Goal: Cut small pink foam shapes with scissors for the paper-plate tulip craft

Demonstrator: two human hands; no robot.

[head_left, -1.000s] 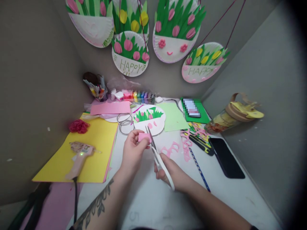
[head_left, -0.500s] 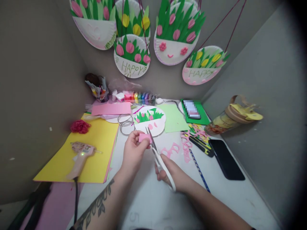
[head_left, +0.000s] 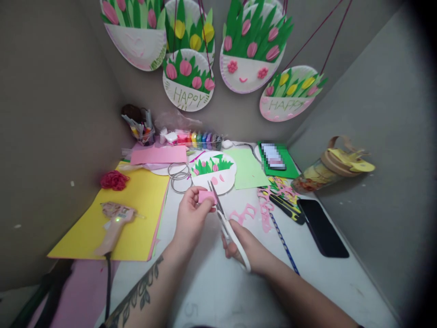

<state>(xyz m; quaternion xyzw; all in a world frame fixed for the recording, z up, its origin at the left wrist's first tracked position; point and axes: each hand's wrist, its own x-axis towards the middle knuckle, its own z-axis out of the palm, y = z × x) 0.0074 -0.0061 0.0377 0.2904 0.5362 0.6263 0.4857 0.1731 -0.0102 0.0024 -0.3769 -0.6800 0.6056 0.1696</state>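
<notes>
Pinched in my left hand (head_left: 191,213) is a small piece of pink paper (head_left: 206,196). My right hand (head_left: 241,243) is wrapped round the white handles of a pair of scissors (head_left: 233,237). The slightly parted blades point away from me at the right edge of the pink paper; I cannot tell how deep the cut runs. Just beyond the hands lies a white paper-plate basket (head_left: 223,182) with green paper grass and small pink flowers. Cut-out pink paper scraps (head_left: 244,214) lie to the right of the scissors.
On the left, a glue gun (head_left: 114,225) with a lit green light rests on yellow paper (head_left: 82,228), near red yarn (head_left: 114,180). To the right are a cutter knife (head_left: 286,208), a blue patterned pencil (head_left: 284,243), a dark phone (head_left: 322,228) and a tumbler (head_left: 317,171). Decorated plates (head_left: 252,73) hang behind.
Almost nothing differs. Both hands, the scissors and the pink paper keep nearly the same places, with only a tiny shift of the view.
</notes>
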